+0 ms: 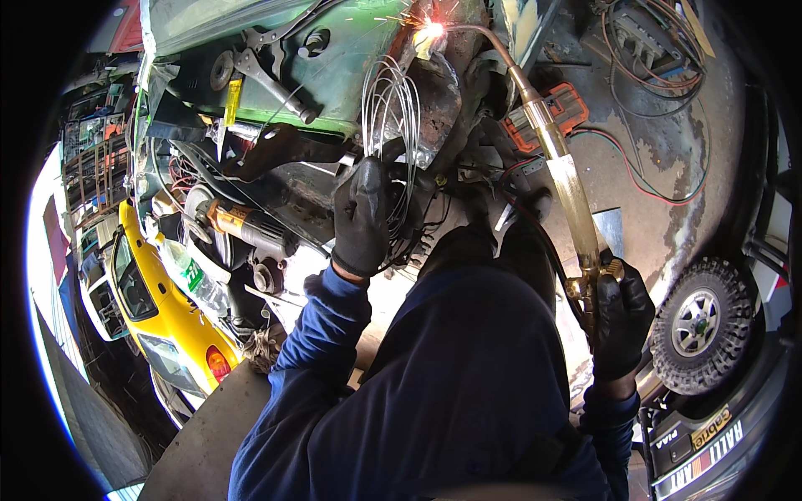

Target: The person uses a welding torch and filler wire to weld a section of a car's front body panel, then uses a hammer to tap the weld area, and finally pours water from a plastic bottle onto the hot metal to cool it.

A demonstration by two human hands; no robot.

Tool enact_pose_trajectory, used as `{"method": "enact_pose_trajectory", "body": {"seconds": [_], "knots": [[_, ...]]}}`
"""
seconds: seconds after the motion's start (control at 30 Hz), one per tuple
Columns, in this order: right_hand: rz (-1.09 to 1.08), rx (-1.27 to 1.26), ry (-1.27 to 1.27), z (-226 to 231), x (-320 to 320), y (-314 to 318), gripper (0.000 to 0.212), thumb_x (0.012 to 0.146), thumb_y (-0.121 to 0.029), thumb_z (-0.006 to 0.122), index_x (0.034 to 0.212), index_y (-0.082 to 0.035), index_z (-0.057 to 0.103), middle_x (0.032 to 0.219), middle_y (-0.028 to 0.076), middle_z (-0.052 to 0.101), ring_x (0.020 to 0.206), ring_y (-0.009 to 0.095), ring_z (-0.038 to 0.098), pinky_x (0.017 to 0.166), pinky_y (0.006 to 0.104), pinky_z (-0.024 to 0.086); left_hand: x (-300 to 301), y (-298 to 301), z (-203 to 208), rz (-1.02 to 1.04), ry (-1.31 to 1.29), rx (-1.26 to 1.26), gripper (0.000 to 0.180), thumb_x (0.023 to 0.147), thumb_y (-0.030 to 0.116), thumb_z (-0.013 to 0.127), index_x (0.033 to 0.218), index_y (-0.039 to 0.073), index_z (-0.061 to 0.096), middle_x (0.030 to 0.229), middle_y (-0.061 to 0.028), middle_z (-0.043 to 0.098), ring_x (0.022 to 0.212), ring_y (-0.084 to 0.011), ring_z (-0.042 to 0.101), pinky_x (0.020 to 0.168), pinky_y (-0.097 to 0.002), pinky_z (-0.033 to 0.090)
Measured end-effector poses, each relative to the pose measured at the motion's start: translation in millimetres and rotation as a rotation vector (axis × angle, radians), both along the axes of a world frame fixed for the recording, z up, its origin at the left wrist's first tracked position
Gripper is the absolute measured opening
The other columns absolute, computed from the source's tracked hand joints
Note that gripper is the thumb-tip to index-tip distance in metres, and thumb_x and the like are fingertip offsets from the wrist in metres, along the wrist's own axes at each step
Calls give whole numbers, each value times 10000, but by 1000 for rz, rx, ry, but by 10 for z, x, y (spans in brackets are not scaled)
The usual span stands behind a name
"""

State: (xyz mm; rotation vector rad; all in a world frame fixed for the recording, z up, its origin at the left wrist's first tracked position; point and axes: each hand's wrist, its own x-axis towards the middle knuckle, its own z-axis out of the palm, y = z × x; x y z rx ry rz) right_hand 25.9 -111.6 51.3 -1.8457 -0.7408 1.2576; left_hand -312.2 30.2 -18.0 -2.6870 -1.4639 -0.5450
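Observation:
My right hand [625,321], in a black glove, is closed around the lower brass end of a gas welding torch [547,142], by its valve knobs. The torch's bent tip reaches up and left to a glaring spot [432,32] with flying sparks, at a rusty metal edge beside a green body panel [342,75]. My gloved left hand [363,217] is closed on a looped bundle of thin silvery wire [391,108], whose loops stand up below the bright spot. Glare hides where the tip meets the metal.
Locking pliers [274,88] lie on the green panel. An angle grinder [251,227] and a plastic bottle [188,271] are at left. Beyond the torch are an orange-edged case [547,117] and hoses [652,196]. A wheel [700,326] stands at right, a yellow car [159,309] far left.

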Motion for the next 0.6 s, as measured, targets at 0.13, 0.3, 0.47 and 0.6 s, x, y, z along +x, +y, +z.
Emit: {"method": "enact_pose_trajectory", "body": {"seconds": [0.13,0.3,0.47,0.6], "knots": [[-10,-1,12,5,-3,3,332,1108,-250,592,1275,19,694,942,26,708,826,80,599,743,273,503,-32,9,-46,6,-31,-6,764,894,88,793,1547,-45,421,1441,-143,661,1167,-258,693,1029,-394,496],[-21,11,38,-7,-17,19,316,1107,-250,594,1247,14,697,939,20,706,819,75,595,733,271,502,-63,-16,-83,-4,-15,-49,694,904,98,767,1493,-111,464,1396,-206,647,1225,-333,637,1078,-431,469],[-41,-4,59,-10,-31,32,303,1106,-248,593,1229,7,700,930,11,702,802,61,585,708,256,488,-107,-50,-113,21,91,-13,624,936,88,734,1453,-159,488,1384,-246,630,1289,-383,585,1114,-462,454],[-27,-2,41,-6,-27,36,294,1103,-241,596,1232,3,698,929,10,702,786,60,585,688,250,485,-97,-37,-139,37,64,-42,604,919,45,740,1432,-161,497,1372,-245,638,1288,-376,590,1118,-454,454]]}}
